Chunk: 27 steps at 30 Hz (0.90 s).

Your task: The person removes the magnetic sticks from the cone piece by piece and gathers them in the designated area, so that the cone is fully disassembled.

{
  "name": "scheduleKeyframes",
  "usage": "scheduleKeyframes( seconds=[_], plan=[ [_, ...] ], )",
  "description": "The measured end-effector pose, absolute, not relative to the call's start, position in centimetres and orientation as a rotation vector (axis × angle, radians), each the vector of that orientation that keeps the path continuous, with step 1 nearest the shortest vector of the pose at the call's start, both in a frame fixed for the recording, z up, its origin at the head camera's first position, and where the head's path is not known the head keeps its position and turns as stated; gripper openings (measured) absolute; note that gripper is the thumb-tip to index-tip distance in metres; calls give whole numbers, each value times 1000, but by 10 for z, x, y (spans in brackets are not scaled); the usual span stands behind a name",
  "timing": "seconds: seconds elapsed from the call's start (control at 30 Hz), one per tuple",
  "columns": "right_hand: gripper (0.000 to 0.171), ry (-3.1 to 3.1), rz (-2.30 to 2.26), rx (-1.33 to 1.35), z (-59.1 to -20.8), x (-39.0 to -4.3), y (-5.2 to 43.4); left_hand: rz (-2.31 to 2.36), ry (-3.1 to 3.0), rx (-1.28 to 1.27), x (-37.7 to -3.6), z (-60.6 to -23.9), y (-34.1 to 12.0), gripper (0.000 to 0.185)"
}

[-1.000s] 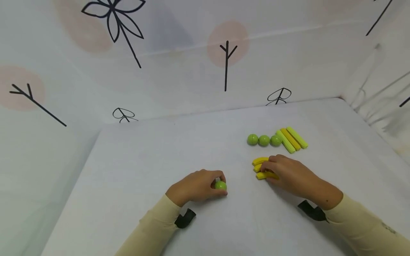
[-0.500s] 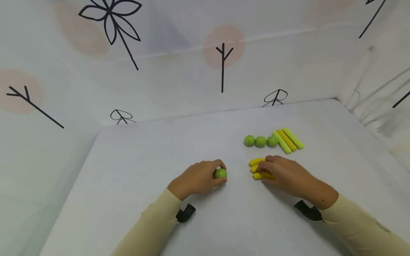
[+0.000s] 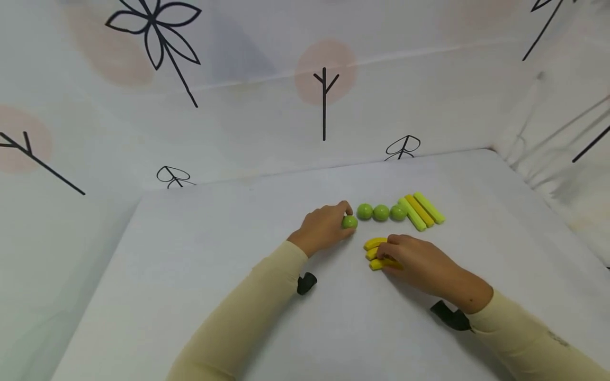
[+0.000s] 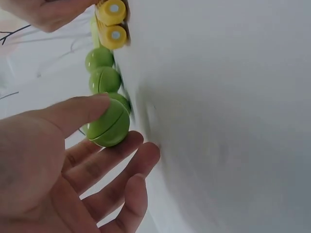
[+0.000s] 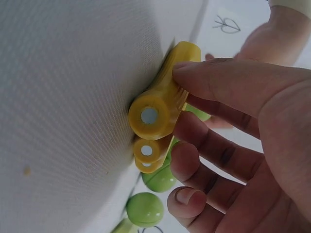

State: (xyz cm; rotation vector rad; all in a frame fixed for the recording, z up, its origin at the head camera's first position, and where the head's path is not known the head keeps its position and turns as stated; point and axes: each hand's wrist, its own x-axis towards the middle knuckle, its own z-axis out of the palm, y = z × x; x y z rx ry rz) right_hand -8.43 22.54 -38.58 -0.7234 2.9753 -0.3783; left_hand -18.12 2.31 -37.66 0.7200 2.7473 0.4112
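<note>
Green ball (image 3: 349,222) sits pinched in the left hand (image 3: 324,228), right at the end of the row of three green balls (image 3: 380,212) on the white table (image 3: 200,264). The right hand (image 3: 410,259) curls over the yellow curved pieces (image 3: 374,253) and holds them. I think the ball is being lined up, and it needs a gentle set-down touching the row.

We see 2 bare hands, left hand (image 3: 324,228) and right hand (image 3: 413,261), each arm in a long cream sleeve (image 3: 248,317) with a small black wrist device (image 3: 306,283).
</note>
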Motion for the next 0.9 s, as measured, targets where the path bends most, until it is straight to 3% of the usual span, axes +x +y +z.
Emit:
scheduleKeyframes(
  seconds=[0.63,0.9],
  plan=[
    [22,2993,-380,-747,-385,-86,227,372,2773,788,-184,-379,40,36],
    [23,2992,-362,-745,-384,-86,229,363,2775,778,-183,-380,41,46]
  ],
)
